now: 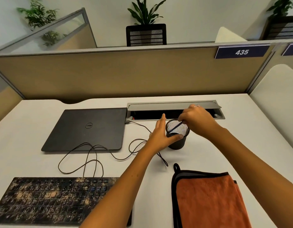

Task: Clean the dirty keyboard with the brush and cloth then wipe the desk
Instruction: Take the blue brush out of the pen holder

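Two hands meet at the cup [177, 137], a black mesh holder standing far on the desk [35, 162], right of the closed laptop [86, 129]. The right hand [198, 120] pinches the top of the brush [175, 127], a thin blue-handled tool leaning slantwise inside the cup; its bristle end is hidden by the mesh. The left hand [162, 135] steadies the cup, thumb on the near wall and straight fingers along the left side, more a brace than a grasp. The brush looks light and stiff, so a fingertip pinch high on the handle should lift it out cleanly, while the cup itself seems light enough to tip if unbraced. The keyboard [56, 199] lies at the near left edge, black and thickly speckled with pale crumbs and dust, heaviest across its left and middle keys; it is rigid and flat, likely best held by an edge while brushing. Its cable [86, 158] loops loosely between keyboard and laptop. The cloth [208, 201], orange with dark trim and a hanging loop, lies folded flat at the near right; soft and limp, it can be gathered anywhere.
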Demonstrator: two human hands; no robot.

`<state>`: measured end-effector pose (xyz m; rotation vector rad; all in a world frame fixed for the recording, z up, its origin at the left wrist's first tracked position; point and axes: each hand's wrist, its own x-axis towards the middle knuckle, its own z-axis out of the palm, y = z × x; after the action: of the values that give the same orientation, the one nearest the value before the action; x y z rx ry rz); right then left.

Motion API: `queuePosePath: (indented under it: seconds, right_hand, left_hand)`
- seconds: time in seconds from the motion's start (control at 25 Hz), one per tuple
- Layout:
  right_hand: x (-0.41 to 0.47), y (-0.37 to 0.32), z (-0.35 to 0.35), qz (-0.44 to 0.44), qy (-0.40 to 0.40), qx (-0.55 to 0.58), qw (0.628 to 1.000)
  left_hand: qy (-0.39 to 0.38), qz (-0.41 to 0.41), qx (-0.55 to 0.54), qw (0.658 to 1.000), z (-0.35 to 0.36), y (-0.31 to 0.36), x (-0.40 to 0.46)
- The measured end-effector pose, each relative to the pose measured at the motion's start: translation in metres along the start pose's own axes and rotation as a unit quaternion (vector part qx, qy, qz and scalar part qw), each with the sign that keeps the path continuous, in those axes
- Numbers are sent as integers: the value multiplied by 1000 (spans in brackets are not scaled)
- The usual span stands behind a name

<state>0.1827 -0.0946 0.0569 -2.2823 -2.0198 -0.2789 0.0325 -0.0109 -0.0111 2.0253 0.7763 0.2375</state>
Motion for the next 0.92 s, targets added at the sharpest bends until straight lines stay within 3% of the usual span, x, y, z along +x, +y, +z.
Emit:
queuePosePath:
  seconds: [0.08,0.16,0.32,0.4,0.48,0.6,0.92]
  right_hand:
    - [-12,-5,-15,89,10,111,990]
    - [-26,-20,-31,157,54,238,957]
    - [-54,-68,-47,245,103,468,843]
    - [-65,-99,-48,275,94,558,777]
    - [-73,-133,-48,296,70,598,742]
    - [-81,-183,-50,300,34,632,714]
    - [-81,-333,-49,295,-58,663,685]
  left_hand:
    - [38,2,-30,999,-4,1,-15]
    - [78,1,-105,991,-10,5,-34]
    - [106,-21,-276,955,-35,13,-81]
    - [105,-22,-334,937,-47,11,-109]
    - [108,-27,-378,919,-59,4,-136]
    - [124,-37,-387,913,-84,-11,-170]
    - [126,3,-306,944,-166,-64,-267]
